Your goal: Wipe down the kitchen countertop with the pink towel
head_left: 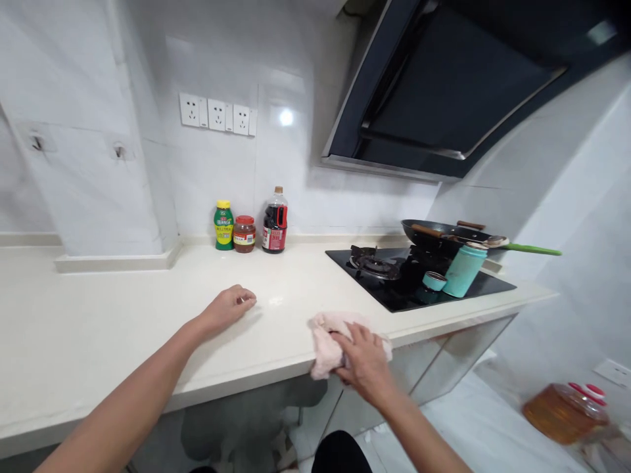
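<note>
A pale pink cloth (326, 351) lies bunched over the front edge of the white counter (286, 328), its lower end hanging past the rim. My right hand (363, 360) presses down on it from above, fingers bent over the folds. Farther left, my left hand (228, 307) is at the countertop with loosely curled fingers and a small gap at the thumb; I see nothing in it. Whether it touches the surface is hard to tell.
A green bottle (223, 226), a red-lidded jar (244, 235) and a dark sauce bottle (275, 223) stand by the wall. On the black stove (389, 295) are a wok (434, 235), a teal flask (465, 270) and its cup (434, 282). The range hood (453, 85) overhangs it.
</note>
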{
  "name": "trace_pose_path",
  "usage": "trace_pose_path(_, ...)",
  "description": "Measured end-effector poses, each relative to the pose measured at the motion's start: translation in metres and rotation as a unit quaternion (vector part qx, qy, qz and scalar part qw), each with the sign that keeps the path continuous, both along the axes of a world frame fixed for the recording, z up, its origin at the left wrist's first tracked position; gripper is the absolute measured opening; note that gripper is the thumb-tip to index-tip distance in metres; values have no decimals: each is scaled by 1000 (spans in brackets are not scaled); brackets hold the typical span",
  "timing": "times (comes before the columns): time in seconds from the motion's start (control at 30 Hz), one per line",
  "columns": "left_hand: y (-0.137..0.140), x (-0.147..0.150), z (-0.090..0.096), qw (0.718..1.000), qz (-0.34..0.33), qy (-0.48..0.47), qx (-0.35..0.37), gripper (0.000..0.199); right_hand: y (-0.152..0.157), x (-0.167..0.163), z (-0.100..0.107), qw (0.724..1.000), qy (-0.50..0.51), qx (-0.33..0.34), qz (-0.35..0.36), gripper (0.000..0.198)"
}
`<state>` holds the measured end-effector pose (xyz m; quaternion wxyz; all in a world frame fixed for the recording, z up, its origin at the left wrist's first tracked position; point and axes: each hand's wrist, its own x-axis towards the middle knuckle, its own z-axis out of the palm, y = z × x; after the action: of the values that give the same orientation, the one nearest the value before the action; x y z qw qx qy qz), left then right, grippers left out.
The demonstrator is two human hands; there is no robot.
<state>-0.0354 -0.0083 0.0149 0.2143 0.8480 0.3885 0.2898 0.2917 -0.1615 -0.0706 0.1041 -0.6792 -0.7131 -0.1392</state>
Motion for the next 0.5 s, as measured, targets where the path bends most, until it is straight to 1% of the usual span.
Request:
trace_pose_path(0.07,-19,10,10,999,-36,-4,1,38,3,-43,1,999,12,-3,33,75)
trace_pose_path(0.13,-45,19,17,996,-85,-1,16,35,9,-83,2,997,25,-9,74,79)
trace_pose_path(0.2,-72,26,17,991,-127,10,40,38,16,-116,3,993,36,-13,112,85)
trace_pose_path(0.23,-84,28,12,989,-137,22,56,41,19,-128,4,991,42,-14,127,89)
trace_pose_path(0.27,-93,29,4,987,-135,38,76,46,20,-137,4,989,48,-13,142,91)
trace_pose_path(0.3,-99,28,-7,986,-119,54,102,51,20,-141,5,986,54,-7,157,91)
trace_pose_path(0.37,-103,24,-35,980,-68,84,169,60,17,-139,6,978,64,22,200,86)
trace_pose_path(0.43,-100,18,-62,964,-26,111,242,68,7,-126,7,962,71,56,258,81)
trace_pose_path(0.5,-96,16,-81,942,3,152,301,79,-5,-105,7,945,85,76,308,78)
